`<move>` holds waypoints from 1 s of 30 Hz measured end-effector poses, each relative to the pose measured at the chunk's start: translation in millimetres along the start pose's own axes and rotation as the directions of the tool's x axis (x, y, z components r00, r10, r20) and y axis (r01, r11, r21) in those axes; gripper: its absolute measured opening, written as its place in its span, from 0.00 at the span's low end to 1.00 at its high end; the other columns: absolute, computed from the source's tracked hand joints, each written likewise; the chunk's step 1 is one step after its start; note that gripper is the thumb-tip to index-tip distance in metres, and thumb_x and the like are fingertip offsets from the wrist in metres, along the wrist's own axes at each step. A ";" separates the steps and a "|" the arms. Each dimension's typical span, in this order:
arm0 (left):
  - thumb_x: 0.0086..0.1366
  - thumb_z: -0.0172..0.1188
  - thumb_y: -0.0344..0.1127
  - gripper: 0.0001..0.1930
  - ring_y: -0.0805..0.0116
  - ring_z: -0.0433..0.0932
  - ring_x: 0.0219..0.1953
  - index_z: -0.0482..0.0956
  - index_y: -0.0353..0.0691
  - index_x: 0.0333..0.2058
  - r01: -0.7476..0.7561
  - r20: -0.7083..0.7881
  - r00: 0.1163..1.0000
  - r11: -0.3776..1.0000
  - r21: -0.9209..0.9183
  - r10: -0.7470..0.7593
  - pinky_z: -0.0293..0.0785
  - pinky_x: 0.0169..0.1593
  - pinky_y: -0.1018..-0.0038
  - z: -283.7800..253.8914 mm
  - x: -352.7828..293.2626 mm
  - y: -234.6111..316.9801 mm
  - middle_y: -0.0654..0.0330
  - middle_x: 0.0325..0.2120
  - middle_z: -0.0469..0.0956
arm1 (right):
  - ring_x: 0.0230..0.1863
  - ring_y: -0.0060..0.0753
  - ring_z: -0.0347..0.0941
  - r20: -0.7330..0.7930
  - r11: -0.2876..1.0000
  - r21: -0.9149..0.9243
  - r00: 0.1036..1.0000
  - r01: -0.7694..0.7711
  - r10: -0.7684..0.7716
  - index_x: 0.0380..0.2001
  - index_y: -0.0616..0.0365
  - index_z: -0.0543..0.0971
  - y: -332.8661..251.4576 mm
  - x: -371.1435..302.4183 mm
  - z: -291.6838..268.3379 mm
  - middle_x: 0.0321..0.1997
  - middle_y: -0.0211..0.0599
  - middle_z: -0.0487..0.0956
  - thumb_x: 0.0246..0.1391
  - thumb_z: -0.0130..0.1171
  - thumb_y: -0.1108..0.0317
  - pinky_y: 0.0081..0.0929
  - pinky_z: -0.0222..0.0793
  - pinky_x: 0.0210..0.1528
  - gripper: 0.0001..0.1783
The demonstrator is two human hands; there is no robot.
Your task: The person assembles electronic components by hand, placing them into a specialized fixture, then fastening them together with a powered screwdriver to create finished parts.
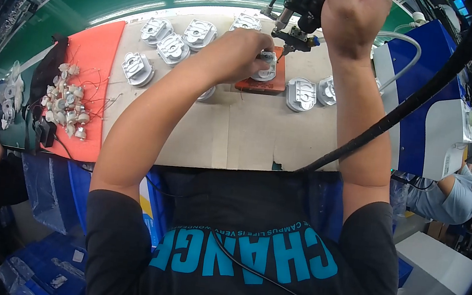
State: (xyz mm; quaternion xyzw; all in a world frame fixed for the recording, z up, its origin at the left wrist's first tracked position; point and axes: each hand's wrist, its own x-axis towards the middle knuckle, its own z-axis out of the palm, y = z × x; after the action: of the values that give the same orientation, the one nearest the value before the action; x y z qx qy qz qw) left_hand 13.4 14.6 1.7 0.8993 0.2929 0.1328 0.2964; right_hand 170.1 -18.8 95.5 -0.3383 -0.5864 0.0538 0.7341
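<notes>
My left hand point(248, 49) reaches in across the board with fingers curled in, thumb and fingertips pinching the near-left side of a white round part point(266, 71). That part sits on an orange block point(278, 81) up near the middle of the cardboard point(190, 136). Can't tell how hard the squeeze is. My right hand point(354, 20) is up high, balled into a fist on a dark tool point(309, 22), but the back of the hand covers most of the grip. The tool's lower end hangs just beside the part; can't tell if it's touching. More white housings point(172, 49) are spread to the left, and two point(301, 94) stand to the right. Far left, a pile of small wired pieces point(67, 103) lies on a coral mat point(90, 135).
</notes>
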 end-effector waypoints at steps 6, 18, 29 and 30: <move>0.60 0.69 0.32 0.18 0.54 0.84 0.41 0.82 0.34 0.49 0.001 0.012 1.000 1.000 0.000 -0.001 0.79 0.48 0.65 -0.1 -0.2 -0.3 0.46 0.38 0.85 | 0.34 0.16 0.65 0.000 0.997 0.018 0.997 -0.075 0.075 0.45 0.57 0.70 0.8 -4.6 0.1 0.35 0.23 0.71 0.63 0.67 0.63 0.16 0.63 0.38 0.17; 0.60 0.70 0.33 0.18 0.58 0.84 0.38 0.83 0.35 0.49 0.013 -0.012 1.000 0.999 -0.030 -0.014 0.78 0.45 0.66 1.2 0.4 -2.4 0.48 0.36 0.84 | 0.32 0.16 0.66 0.027 0.995 -0.050 0.996 -0.084 0.085 0.45 0.58 0.71 6.2 -8.0 2.0 0.33 0.23 0.72 0.62 0.67 0.64 0.16 0.64 0.36 0.17; 0.60 0.66 0.29 0.17 0.61 0.82 0.36 0.77 0.33 0.48 0.068 -0.032 0.997 0.982 -0.174 -0.075 0.76 0.43 0.68 10.3 -7.2 -12.9 0.53 0.33 0.84 | 0.36 0.16 0.67 -0.016 0.995 -0.094 1.000 0.017 -0.019 0.52 0.61 0.72 -16.1 13.4 -3.9 0.37 0.24 0.73 0.64 0.66 0.61 0.15 0.63 0.40 0.21; 0.60 0.62 0.25 0.19 0.61 0.81 0.35 0.76 0.36 0.51 0.136 0.024 0.991 0.985 -0.107 -0.134 0.76 0.43 0.68 0.7 -10.6 -6.3 0.57 0.31 0.82 | 0.36 0.16 0.67 0.004 0.998 -0.055 1.000 0.023 -0.023 0.51 0.61 0.72 -23.2 19.7 -2.4 0.37 0.25 0.74 0.64 0.65 0.61 0.15 0.63 0.40 0.20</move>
State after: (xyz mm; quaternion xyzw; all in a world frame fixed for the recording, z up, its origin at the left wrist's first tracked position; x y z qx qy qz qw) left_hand 2.6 12.0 -3.4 0.8610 0.3429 0.1207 0.3557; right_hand 171.0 -28.2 124.5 -0.3514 -0.5927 0.0297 0.7241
